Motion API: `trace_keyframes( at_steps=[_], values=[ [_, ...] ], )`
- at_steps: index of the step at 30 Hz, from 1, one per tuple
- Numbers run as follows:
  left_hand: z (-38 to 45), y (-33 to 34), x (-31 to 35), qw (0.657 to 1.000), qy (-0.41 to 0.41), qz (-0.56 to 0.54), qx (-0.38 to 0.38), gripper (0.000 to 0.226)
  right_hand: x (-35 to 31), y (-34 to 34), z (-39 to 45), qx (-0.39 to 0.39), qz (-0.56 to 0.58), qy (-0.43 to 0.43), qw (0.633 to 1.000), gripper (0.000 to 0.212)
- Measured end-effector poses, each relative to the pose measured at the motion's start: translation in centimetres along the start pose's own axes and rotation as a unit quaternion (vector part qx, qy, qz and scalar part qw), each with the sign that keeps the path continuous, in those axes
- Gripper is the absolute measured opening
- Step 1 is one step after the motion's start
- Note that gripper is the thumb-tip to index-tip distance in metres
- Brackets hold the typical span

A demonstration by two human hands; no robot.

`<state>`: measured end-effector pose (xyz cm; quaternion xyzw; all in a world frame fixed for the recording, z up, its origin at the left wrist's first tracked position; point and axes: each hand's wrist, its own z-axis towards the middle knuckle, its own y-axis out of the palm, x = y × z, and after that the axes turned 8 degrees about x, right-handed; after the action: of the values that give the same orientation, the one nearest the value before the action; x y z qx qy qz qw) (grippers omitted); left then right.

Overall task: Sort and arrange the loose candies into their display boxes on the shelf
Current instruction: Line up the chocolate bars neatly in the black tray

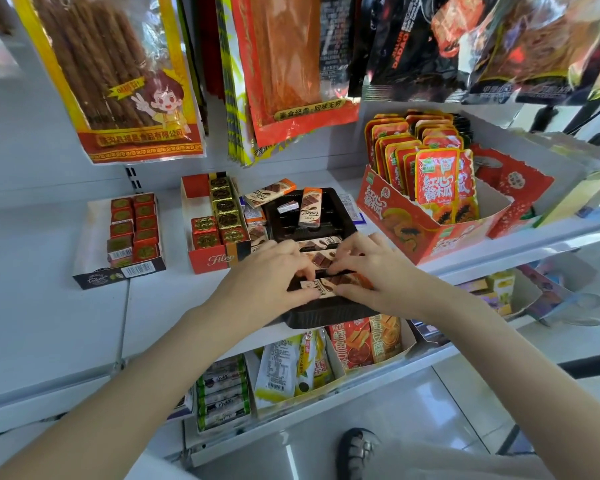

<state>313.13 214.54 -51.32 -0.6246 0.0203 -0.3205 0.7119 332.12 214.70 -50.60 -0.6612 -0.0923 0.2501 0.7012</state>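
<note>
Black tray [323, 311] overhanging shelf edge [222, 344]

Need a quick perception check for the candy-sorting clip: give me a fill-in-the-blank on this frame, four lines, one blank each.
1. Both hands, left hand and right hand, hold a chocolate bar over the ____ plastic tray.
2. The Fileo box sits to the ____ of that tray.
3. One orange-tipped bar stands in the tray's ____ half.
4. The papaya snack box is mainly ____ in colour.

Missing words: black; left; far; red
</note>
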Motion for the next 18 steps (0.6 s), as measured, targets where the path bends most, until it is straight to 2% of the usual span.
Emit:
trace_keyframes(
  at_steps=[3,6,9,11,14,15,18],
  values=[
    [-0.1,-0.1,-0.2,1.000,-0.001,-0.010,-0.002,0.028,-0.4,-0.2,0.5,-0.011,-0.008,0.009,1.000,0.034],
    [-0.1,-0.2,-0.4,0.999,-0.005,-0.025,-0.021,0.037,-0.6,-0.5,0.7,-0.018,0.048,0.010,0.999,0.026],
    [-0.1,-0.2,-0.4,0.999,0.004,-0.004,-0.032,0.043,-0.7,-1.3,0.5,0.011,0.078,0.007,0.997,0.019],
    [-0.2,-0.3,-0.4,0.999,0.010,0.019,-0.036,0.044,0.0,-2.2,0.1,0.050,0.143,0.030,0.988,0.022],
    [-0.3,-0.3,-0.2,0.998,0.017,0.044,-0.047,0.046,0.9,-3.4,-0.5,0.076,0.281,0.082,0.953,0.023],
    [-0.4,-0.3,-0.1,0.997,0.021,0.050,-0.051,0.047,1.0,-3.5,-0.6,0.075,0.280,0.087,0.953,0.024],
    [-0.5,-0.2,0.2,0.996,0.023,0.052,-0.063,0.045,1.0,-3.2,-0.7,0.057,0.153,0.060,0.985,0.022]
  ],
)
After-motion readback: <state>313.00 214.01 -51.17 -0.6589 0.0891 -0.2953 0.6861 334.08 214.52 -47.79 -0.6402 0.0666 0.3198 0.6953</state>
